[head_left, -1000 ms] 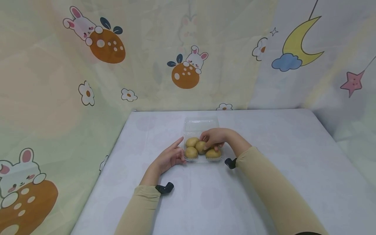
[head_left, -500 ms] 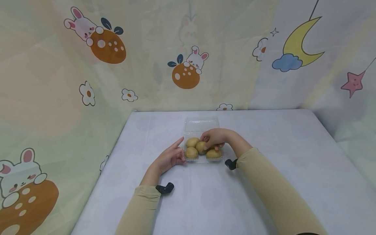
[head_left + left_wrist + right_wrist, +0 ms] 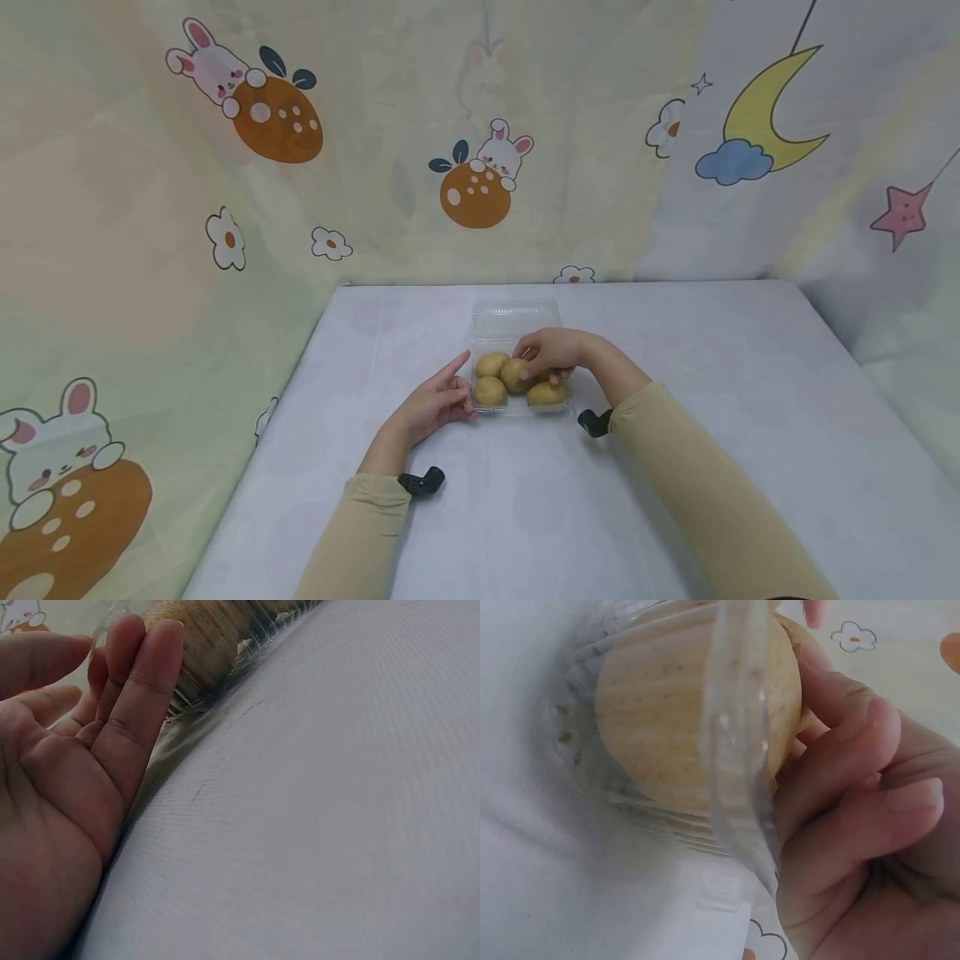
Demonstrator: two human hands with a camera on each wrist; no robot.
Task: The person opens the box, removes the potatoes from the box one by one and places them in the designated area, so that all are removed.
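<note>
A clear plastic clamshell box (image 3: 513, 412) lies opened on the table, its lid (image 3: 515, 318) folded back toward the wall. Several yellow-brown potatoes sit inside: one at the back left (image 3: 492, 364), one at the front left (image 3: 490, 392), one at the front right (image 3: 547, 393). My right hand (image 3: 553, 352) reaches over the box and pinches the middle potato (image 3: 514, 376) between thumb and fingers. What lies beneath that palm is mostly hidden. My left hand (image 3: 433, 402) touches the box's left side, index finger extended and the others loosely bent.
A white cloth covers the table (image 3: 525, 517). Behind it hangs a printed fabric backdrop (image 3: 375, 150) with rabbits, flowers and a moon. Black wrist cameras, left (image 3: 422, 481) and right (image 3: 595, 422), sit at the sleeve cuffs.
My right hand and the middle potato have shifted very slightly to the right. The left hand and the box stay essentially where they were.
</note>
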